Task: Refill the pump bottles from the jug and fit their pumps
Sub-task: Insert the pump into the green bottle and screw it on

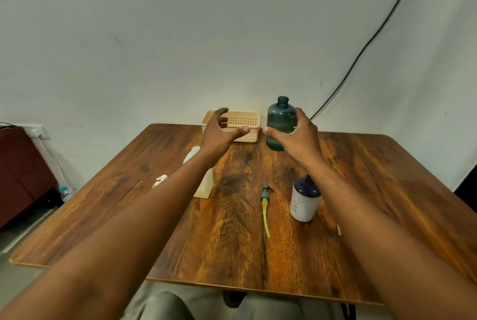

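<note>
Fingers (300,115) of the right hand (296,136) curl around the uncapped dark-green translucent bottle (280,115), steadying it upright on the wooden bench (361,190) beside the beige perforated basket (247,123), while the left hand (219,131) hovers spread and empty before that basket.

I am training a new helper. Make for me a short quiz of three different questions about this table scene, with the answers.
1. True or false: the teal bottle has its pump fitted.
2. Which hand is on the teal bottle?
A. left hand
B. right hand
C. neither
3. Fill in: the loose pump with the yellow tube lies on the table just left of the ______ bottle.

Key
1. False: its neck is open.
2. B
3. white bottle
</note>
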